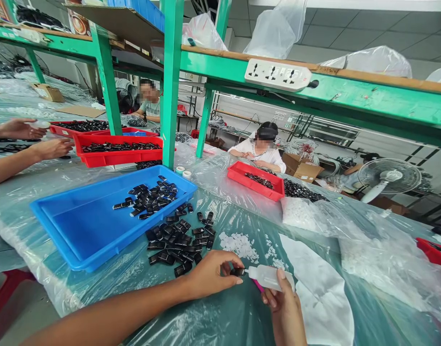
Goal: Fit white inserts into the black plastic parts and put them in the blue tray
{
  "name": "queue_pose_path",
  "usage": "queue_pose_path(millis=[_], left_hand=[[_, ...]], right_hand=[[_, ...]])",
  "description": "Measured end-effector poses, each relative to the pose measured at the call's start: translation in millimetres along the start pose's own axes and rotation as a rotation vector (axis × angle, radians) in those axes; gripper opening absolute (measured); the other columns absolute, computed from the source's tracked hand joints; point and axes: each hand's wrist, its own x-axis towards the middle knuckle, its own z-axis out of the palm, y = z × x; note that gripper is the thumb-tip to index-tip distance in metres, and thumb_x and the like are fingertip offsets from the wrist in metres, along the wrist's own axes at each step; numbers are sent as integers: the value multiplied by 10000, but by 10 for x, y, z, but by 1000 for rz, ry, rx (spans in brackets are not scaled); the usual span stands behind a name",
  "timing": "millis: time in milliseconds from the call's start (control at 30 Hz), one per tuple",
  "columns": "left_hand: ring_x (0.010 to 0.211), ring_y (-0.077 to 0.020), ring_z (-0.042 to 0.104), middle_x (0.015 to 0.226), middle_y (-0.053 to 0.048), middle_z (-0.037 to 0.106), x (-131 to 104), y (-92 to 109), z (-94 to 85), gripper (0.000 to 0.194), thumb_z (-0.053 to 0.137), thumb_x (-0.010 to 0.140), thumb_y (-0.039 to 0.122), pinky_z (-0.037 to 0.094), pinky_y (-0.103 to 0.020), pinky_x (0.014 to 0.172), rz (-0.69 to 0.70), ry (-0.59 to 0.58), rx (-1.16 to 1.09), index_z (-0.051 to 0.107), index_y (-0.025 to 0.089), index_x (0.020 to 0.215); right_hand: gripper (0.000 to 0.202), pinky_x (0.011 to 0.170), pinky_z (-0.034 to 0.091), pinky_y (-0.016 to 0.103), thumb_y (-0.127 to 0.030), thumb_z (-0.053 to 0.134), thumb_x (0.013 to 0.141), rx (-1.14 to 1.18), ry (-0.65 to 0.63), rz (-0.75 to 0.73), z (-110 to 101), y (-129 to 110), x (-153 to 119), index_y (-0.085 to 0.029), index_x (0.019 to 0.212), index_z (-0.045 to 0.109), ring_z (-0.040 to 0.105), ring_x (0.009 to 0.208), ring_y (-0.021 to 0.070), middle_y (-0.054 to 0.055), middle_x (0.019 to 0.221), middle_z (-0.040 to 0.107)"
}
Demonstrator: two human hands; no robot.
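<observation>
Between the thumb and fingers of my left hand (211,276) is a small black plastic part (237,272). My right hand (287,302) grips a translucent white squeeze bottle (269,277), tipped on its side, its thin nozzle pointing left at the black part. Whether the nozzle touches the part I cannot tell. Something pink (258,285) shows under the bottle by the right fingers. Left of my hands lies a loose pile of black parts (173,242). Small white pieces (240,246) are scattered just beyond my hands.
A blue tray (72,233) with black parts stands at left. Red trays (121,156) sit behind it. White cloth (321,293) and plastic bags (379,259) lie at right. A green post (172,86) rises from the table. Another person's hands (54,148) work at far left.
</observation>
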Motion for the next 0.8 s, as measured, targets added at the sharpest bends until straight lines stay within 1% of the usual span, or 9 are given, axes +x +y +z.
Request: queue_pose_path(millis=[67,100,200,267,367,467,567,800], left_hand=[[723,-145,583,903,-35,664,-1,-2,0,224,661,736,301,428,-204,623,8,-5,20,664,172,920],[721,-144,584,905,-36,665,-2,-5,2,226,659,739,306,426,-201,616,8,-7,26,666,174,922],[725,-146,587,895,-38,668,-4,-24,11,236,651,746,322,428,-200,617,18,-10,28,668,172,928],[730,-148,588,880,-38,669,-2,-39,19,237,646,751,327,434,-204,634,31,-11,28,669,168,925],[723,-145,585,865,-36,669,-2,-43,24,232,645,752,321,435,-207,641,37,-11,27,669,164,921],[714,-142,583,870,-37,666,-6,-17,18,225,641,756,313,426,-200,614,26,-15,23,669,170,927],[721,-146,587,889,-43,666,-10,10,8,224,626,770,316,423,-198,599,18,-43,11,668,176,940],[716,-152,589,875,-48,668,-5,-34,24,243,631,765,343,435,-212,619,21,-41,-2,668,171,932]], right_hand=[[346,491,344,244,-511,609,729,-124,31,-69,7,-16,-24,-178,813,567,339,460,106,-84,469,332],[372,494,342,244,-528,607,724,-169,50,-101,14,-27,-38,-176,840,576,355,472,111,-76,483,373],[409,505,343,244,-549,629,689,-250,95,-187,44,-62,-87,-187,870,572,406,522,120,-41,614,518],[421,521,352,248,-556,638,671,-303,105,-230,63,-81,-120,-190,865,566,436,551,129,-28,670,554],[442,591,394,262,-566,639,662,-360,119,-272,90,-113,-171,-189,878,561,504,620,157,-20,687,576],[451,671,419,277,-570,636,667,-419,150,-299,111,-156,-215,-186,890,558,558,721,192,2,740,605],[462,653,425,279,-577,634,666,-470,161,-302,118,-188,-238,-185,901,564,566,726,204,13,745,610],[447,633,435,270,-575,634,663,-441,134,-306,123,-177,-237,-179,862,577,566,689,190,10,706,614]])
